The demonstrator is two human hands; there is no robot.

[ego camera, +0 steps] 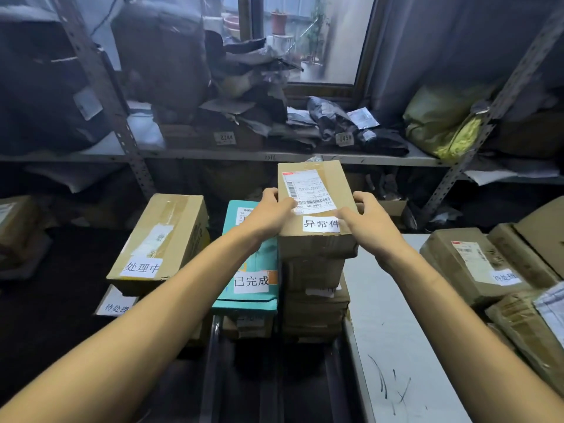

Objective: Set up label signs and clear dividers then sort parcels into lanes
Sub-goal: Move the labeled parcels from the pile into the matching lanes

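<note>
Through your head camera, both of your hands are on the cardboard parcel at the centre of the view. Your left hand grips its left edge, with the thumb laid on top over the corner of the shipping label and the fingers wrapped down the side. Your right hand clasps the right edge the same way, its thumb on the top face just beside the 异常件 sign stuck at the near end. The parcel sits level over a stack of brown boxes. You cannot tell from here whether it rests on the stack or you are bearing its weight.

Just left of that stack, a teal parcel bears the 已完成 sign and lies on another box. Further left, a long carton carries the 处理中 sign. Below its near corner, a 待处理 sign lies lower down.

To your right, a white table marked with pen strokes holds more brown parcels along its far side. One of them has a white sign that is only partly readable. Behind it all, a metal shelf rack is piled with dark mailer bags.
</note>
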